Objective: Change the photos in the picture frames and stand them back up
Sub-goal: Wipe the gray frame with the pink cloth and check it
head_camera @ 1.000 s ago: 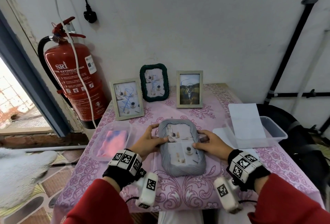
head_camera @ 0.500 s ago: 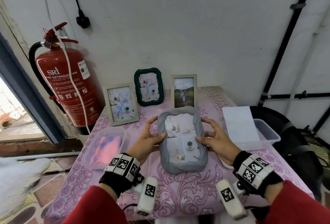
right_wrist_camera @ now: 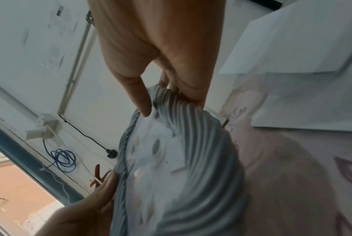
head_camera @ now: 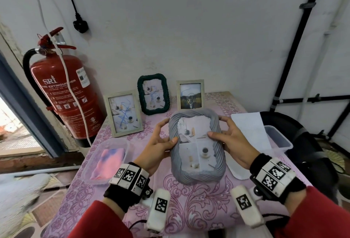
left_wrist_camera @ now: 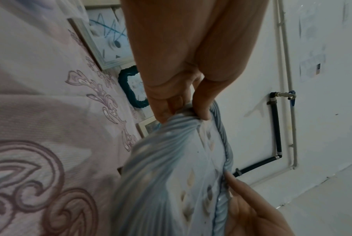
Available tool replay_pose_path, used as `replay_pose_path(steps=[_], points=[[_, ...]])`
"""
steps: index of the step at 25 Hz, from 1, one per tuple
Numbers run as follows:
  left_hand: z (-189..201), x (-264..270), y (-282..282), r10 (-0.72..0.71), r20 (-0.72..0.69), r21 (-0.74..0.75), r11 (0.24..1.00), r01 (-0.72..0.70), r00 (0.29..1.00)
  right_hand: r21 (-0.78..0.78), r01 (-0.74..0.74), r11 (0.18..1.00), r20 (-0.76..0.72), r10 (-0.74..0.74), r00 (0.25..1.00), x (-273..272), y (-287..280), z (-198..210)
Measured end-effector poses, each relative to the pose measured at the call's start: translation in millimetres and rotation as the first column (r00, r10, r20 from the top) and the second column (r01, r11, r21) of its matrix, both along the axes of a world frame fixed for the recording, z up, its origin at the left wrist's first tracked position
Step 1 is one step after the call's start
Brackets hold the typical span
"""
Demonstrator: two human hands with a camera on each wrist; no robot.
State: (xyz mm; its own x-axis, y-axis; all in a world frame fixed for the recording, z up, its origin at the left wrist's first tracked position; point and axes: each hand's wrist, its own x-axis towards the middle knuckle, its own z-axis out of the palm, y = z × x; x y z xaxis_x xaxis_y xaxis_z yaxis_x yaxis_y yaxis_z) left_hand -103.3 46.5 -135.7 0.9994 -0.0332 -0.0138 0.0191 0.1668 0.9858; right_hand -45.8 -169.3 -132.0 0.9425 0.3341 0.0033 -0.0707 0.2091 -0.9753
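1. Head view. We see the grey frame point(head_camera: 197, 146) tilted up off the pink tablecloth point(head_camera: 189, 199), its lower edge near the cloth, in front of 3 standing frames: a pale frame point(head_camera: 124, 113), a green frame point(head_camera: 153, 93) and a second pale frame point(head_camera: 190, 94). The left hand point(head_camera: 157, 148) grips its left rim, thumb on the front; the right hand point(head_camera: 230, 141) grips the right rim likewise.
2. Left wrist view. The fingers point(left_wrist_camera: 201, 102) curl round the ribbed rim of the grey frame point(left_wrist_camera: 171, 183). We judge the frame rigid, light and fragile at its glazing; the ribs give purchase, so the side rims are the place to hold.
3. Right wrist view. The right hand point(right_wrist_camera: 162, 63) pinches the rim of the grey frame point(right_wrist_camera: 191, 175), thumb in front. The frame's back and stand are hidden in all 3 views; contact with the cloth is unclear.
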Motion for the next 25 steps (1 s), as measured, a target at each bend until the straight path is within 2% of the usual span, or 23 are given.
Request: replay_pose_path(steps=[5,9,14,19,25], points=[[13.6,9.1,-4.2,-0.043,0.049,-0.018,0.999,0.044,0.998,0.020,0.000,1.000,0.041,-0.001,0.999,12.1,-12.4,19.7],[29.6,30.5,-12.8,-0.061,0.084,0.002,0.998,0.061,0.995,0.114,0.012,0.993,0.037,-0.016,0.999,27.1,-26.0,35.3],[58.5,73.1,-26.6,-0.096,0.142,0.035,0.995,0.092,0.985,0.032,0.044,0.999,0.129,-0.048,0.990,61.5,-43.2,64.3],[89.4,139.2,-41.0,-0.129,0.191,0.053,0.991,0.121,0.973,-0.013,0.090,0.996,0.187,-0.086,0.979,120.6,-57.7,101.5],[98.1,232.5,-76.3,-0.050,0.250,0.097,0.995,0.026,0.967,-0.008,0.138,0.990,0.168,-0.135,0.977,205.7,-77.4,122.1]])
